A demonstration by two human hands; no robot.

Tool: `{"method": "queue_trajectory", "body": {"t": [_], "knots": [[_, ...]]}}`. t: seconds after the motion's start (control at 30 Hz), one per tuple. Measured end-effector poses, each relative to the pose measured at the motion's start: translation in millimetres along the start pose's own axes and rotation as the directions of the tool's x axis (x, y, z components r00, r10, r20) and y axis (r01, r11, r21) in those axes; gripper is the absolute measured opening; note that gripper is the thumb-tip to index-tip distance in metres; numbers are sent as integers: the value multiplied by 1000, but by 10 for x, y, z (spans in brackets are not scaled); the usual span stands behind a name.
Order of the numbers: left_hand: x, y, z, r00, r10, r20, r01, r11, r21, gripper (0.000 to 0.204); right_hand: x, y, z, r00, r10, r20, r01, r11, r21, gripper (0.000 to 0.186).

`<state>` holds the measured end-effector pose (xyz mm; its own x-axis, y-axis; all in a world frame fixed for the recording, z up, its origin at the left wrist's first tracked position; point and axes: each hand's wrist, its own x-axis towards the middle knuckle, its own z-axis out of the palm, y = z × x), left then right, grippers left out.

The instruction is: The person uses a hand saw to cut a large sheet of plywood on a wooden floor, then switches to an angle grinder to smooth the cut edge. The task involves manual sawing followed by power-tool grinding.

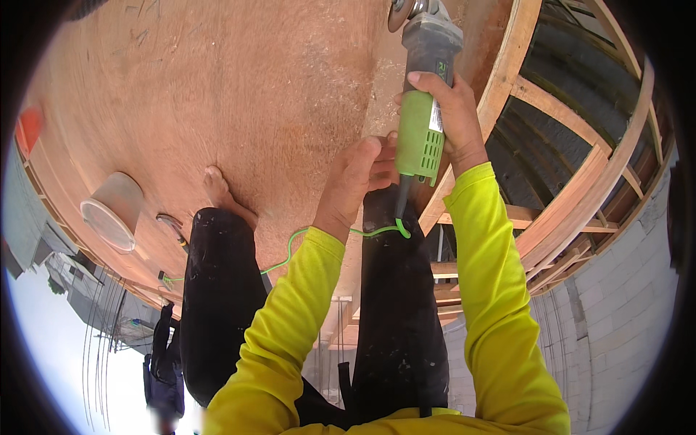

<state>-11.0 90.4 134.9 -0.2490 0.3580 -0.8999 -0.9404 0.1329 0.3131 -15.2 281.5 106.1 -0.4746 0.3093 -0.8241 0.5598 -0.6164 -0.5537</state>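
My right hand [457, 109] is wrapped round the body of a green and grey angle grinder [419, 134], which stands nearly upright in view with its disc [398, 13] at the top edge. Close against the grinder's left side is my left hand [357, 174], fingers reaching towards the casing and apart. Whether its fingertips touch the tool I cannot tell. A bright green cord [292, 245] leaves the grinder's lower end and runs left behind my left forearm, to a plug [165, 278] lying on the plywood.
My bare foot rests on the wide plywood sheet [290, 80]. On the left are a pale bucket [116, 206] lying tilted, a curved-handled tool [172, 228] and an orange object [29, 129]. An open timber frame [558, 109] with gaps lies right. Another person [165, 370] is at lower left.
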Motion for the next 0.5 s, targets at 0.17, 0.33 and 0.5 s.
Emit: {"method": "queue_trajectory", "body": {"t": [0.17,0.33,0.5], "knots": [[392,265,388,986,-95,139,116,980,-159,56,42,-20,48,999,-22,28,22,1000,-8,42],[425,343,509,988,-111,104,117,992,-53,48,102,-69,16,999,47,13,-47,999,-13,45],[403,316,577,995,-86,54,90,993,-82,42,88,-74,34,999,30,27,-30,999,-21,43]]}}
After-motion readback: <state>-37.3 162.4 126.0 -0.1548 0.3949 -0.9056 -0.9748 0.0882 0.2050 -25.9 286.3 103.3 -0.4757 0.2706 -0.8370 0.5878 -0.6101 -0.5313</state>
